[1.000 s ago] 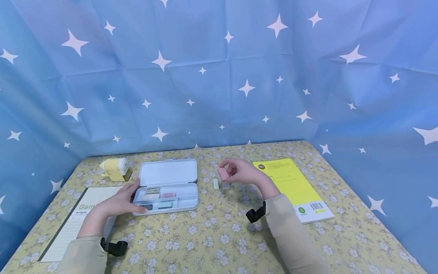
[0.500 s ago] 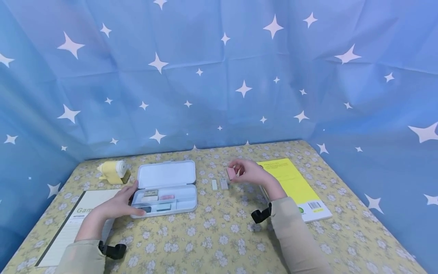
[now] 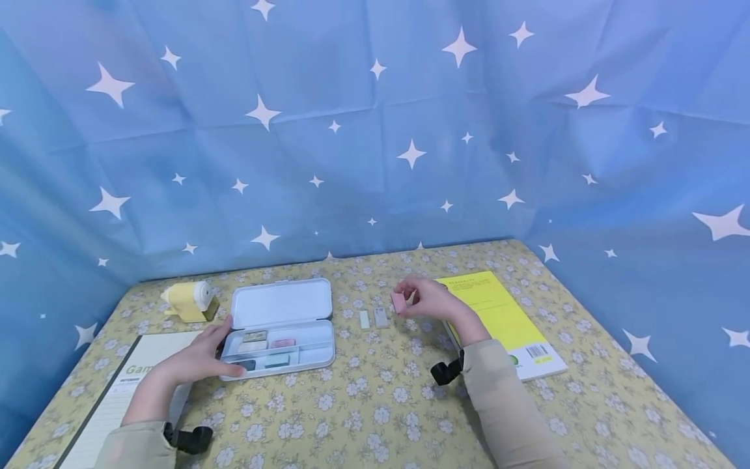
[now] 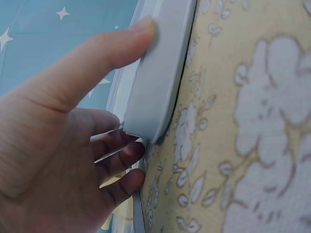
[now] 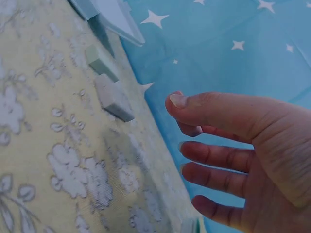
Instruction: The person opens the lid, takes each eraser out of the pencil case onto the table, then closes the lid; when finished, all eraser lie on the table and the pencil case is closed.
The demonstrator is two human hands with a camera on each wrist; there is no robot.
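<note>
In the head view, my right hand [image 3: 430, 299] pinches a pink eraser [image 3: 399, 302] between thumb and fingers, right of two erasers on the table. One is a pale green eraser [image 3: 364, 319], the other a grey eraser [image 3: 381, 318]; they lie side by side. The thumb hides most of the pink eraser in the right wrist view. My left hand [image 3: 196, 358] holds the left end of an open white pencil case [image 3: 319, 354]. Its thumb presses the front wall, seen in the left wrist view, with the fingers round the end. Several small erasers lie in the case's compartments.
A yellow pencil sharpener [image 3: 190, 301] stands at the back left. Under the left forearm lies a notebook [image 3: 111, 397]. A yellow book [image 3: 498, 312] lies right of and partly under the right hand. Behind the floral-covered table [image 3: 381, 391] hangs a blue star curtain [image 3: 351, 150].
My right hand has moved right with the pink eraser, uncovering the grey eraser beside the pale green one. The left hand stays at the case. The head view has shifted slightly.
</note>
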